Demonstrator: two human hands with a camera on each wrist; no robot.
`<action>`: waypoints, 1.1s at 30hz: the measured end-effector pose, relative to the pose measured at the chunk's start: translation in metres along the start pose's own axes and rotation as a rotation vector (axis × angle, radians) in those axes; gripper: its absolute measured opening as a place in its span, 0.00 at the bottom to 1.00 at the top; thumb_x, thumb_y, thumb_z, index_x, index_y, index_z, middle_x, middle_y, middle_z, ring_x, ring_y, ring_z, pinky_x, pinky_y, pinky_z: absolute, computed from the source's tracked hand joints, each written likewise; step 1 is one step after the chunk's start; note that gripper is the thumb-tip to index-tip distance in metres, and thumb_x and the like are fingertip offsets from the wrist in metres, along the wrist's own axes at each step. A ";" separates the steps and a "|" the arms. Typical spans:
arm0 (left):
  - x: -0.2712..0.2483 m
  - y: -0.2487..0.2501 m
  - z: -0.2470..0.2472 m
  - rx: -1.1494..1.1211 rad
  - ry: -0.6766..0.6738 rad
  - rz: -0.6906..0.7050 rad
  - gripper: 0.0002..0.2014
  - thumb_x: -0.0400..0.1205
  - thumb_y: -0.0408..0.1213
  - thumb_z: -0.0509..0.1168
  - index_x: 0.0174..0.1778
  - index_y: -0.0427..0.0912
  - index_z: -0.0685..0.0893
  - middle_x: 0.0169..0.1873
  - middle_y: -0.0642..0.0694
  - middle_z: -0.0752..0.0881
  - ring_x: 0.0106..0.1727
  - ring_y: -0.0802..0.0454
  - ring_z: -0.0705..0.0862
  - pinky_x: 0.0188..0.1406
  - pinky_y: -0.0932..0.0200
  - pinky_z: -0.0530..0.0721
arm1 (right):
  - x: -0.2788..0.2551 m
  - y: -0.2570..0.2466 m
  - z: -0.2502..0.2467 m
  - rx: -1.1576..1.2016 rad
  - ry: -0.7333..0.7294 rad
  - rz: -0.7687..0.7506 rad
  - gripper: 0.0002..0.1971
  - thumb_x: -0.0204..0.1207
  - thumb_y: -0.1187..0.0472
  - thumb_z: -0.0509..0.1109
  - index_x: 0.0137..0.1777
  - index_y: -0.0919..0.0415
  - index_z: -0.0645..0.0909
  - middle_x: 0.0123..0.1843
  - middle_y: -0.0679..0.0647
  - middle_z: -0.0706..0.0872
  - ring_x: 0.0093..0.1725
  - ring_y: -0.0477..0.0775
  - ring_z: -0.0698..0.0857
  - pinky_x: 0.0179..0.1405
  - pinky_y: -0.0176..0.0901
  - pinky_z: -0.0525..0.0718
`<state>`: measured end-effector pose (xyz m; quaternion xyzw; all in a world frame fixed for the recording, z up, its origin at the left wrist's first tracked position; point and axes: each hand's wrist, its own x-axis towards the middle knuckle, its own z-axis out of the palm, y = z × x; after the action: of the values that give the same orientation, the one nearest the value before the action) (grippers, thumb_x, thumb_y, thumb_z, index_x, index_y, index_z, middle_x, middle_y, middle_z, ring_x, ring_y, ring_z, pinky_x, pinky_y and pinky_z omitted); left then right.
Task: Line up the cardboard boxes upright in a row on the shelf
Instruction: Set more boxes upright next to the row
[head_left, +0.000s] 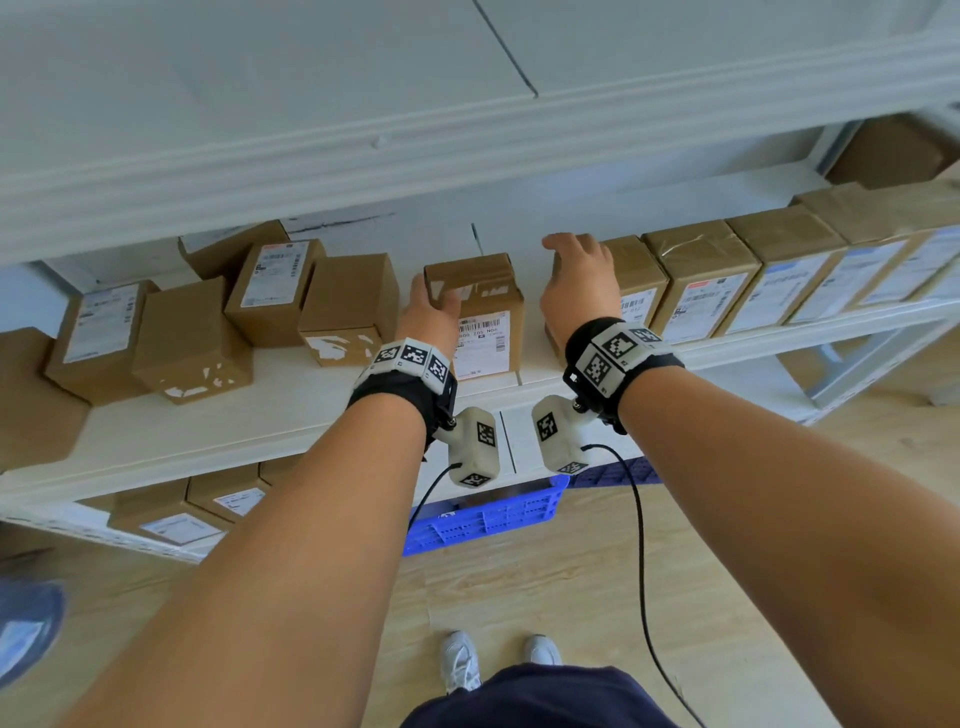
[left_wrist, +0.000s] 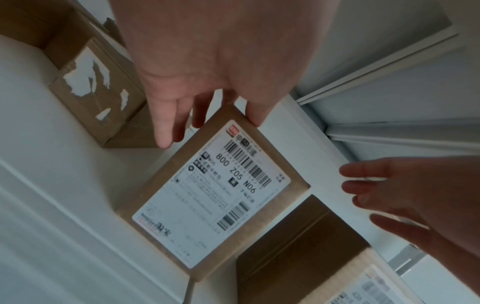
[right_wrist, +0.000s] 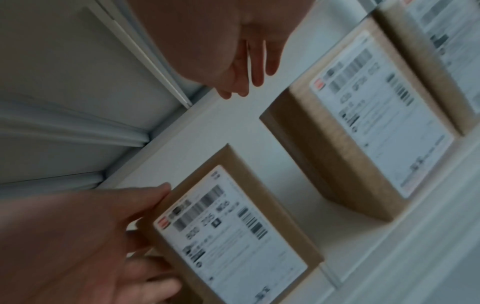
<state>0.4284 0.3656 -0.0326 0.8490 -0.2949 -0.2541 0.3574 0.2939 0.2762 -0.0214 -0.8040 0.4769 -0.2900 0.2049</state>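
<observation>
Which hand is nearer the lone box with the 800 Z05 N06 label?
Left. The left hand holds the labelled box at its upper left corner; the right hand hangs open to its right, apart.

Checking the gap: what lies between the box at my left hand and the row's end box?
Bare shelf between that box and the end box; right wrist view.

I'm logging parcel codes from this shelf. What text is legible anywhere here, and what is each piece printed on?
"800 Z05 N06": on the white label of the middle box.
The rest of that label, including its red logo and small print: too blurred to read.
Labels on the other boxes: too small or blurred to read.
The wrist bands: square marker patterns only, no words.
</observation>
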 end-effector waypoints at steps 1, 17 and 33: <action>-0.002 0.000 0.002 0.000 0.000 0.008 0.30 0.88 0.52 0.51 0.86 0.53 0.50 0.77 0.41 0.71 0.52 0.43 0.85 0.48 0.56 0.76 | 0.002 0.007 -0.003 -0.045 0.012 -0.001 0.25 0.75 0.75 0.57 0.72 0.60 0.75 0.69 0.60 0.78 0.71 0.61 0.71 0.68 0.48 0.73; -0.015 0.019 0.044 -0.074 -0.026 0.097 0.27 0.90 0.47 0.48 0.85 0.55 0.50 0.81 0.53 0.66 0.73 0.47 0.76 0.60 0.59 0.73 | 0.003 0.055 -0.016 -0.166 -0.142 -0.006 0.25 0.79 0.73 0.56 0.76 0.61 0.72 0.78 0.57 0.71 0.81 0.59 0.63 0.82 0.53 0.58; -0.010 0.014 0.038 -0.042 0.024 0.134 0.27 0.89 0.50 0.50 0.85 0.53 0.54 0.80 0.46 0.67 0.75 0.44 0.74 0.65 0.57 0.72 | 0.008 0.036 -0.019 -0.093 -0.123 0.006 0.25 0.78 0.72 0.54 0.75 0.61 0.72 0.76 0.60 0.72 0.77 0.61 0.66 0.77 0.53 0.67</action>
<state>0.3922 0.3472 -0.0435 0.8227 -0.3413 -0.2256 0.3948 0.2609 0.2514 -0.0274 -0.8276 0.4787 -0.2171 0.1970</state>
